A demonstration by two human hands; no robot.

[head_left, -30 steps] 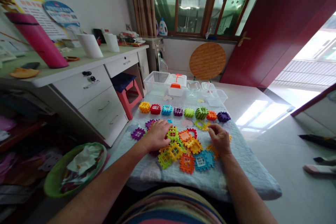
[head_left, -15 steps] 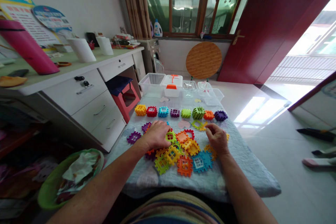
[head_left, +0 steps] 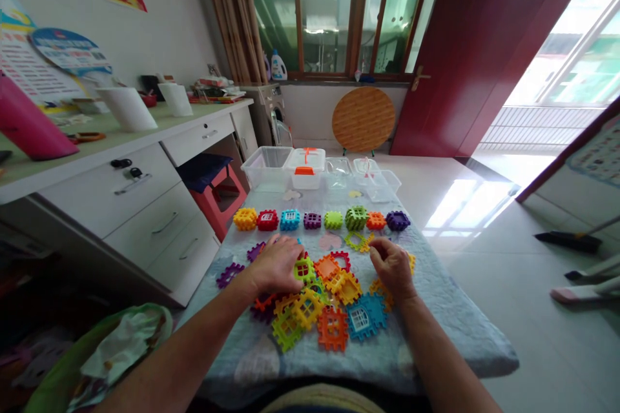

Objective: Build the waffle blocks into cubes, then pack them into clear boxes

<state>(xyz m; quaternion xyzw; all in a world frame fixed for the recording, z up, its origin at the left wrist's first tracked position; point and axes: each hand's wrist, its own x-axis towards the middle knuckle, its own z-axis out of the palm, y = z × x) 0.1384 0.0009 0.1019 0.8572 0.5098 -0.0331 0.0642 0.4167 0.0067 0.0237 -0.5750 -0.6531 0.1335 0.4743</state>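
A heap of flat, toothed plastic building tiles (head_left: 334, 300) in yellow, orange, green, blue and purple lies on a light blue padded table cover (head_left: 450, 329). My left hand (head_left: 276, 263) rests palm down on the left side of the heap, its fingers curled around a green tile with a red window (head_left: 305, 266). My right hand (head_left: 393, 266) sits on the right side of the heap with fingers bent, touching yellow tiles; what it grips, if anything, is hidden. Behind the heap stands a row of assembled coloured cubes (head_left: 320, 219).
Clear plastic boxes (head_left: 268, 166) and a white box with an orange latch (head_left: 306, 168) stand at the table's far edge. A white desk with drawers (head_left: 145, 200) and a red stool (head_left: 213, 190) are on the left. A green basin (head_left: 101, 361) sits lower left.
The camera has tilted and shifted, so the table sits lower and further left in view. Both hands stay on the tile heap with only slight finger movement.
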